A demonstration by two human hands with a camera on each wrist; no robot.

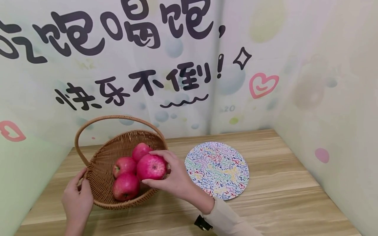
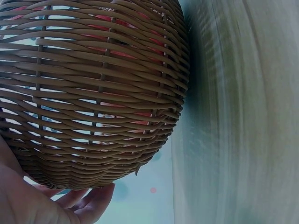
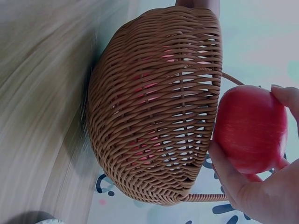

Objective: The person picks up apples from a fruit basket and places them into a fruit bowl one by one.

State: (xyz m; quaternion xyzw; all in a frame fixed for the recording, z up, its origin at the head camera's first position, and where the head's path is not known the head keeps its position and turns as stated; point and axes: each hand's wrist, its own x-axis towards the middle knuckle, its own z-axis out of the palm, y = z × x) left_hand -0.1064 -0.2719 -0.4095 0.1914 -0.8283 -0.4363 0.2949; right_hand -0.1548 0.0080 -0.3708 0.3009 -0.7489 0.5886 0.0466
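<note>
A brown wicker basket (image 1: 103,167) with a tall arched handle stands on the table, with three red apples (image 1: 126,186) inside it. My left hand (image 1: 78,198) grips its left rim, thumb and fingers either side of the weave; in the left wrist view the fingertips (image 2: 100,200) curl by the basket's end. Between thumb and fingers my right hand (image 1: 177,177) holds another red apple (image 1: 151,167). In the right wrist view this apple (image 3: 251,128) is beside the basket's rim, above the opening, while the others show faintly through the weave.
Right of the basket, a flat round mat (image 1: 217,170) with multicoloured squiggles lies on the wood-grain table (image 1: 283,183). Printed wall sheets (image 1: 189,121) with black lettering rise behind and at both sides. A black strap piece (image 1: 203,223) hangs at the right sleeve.
</note>
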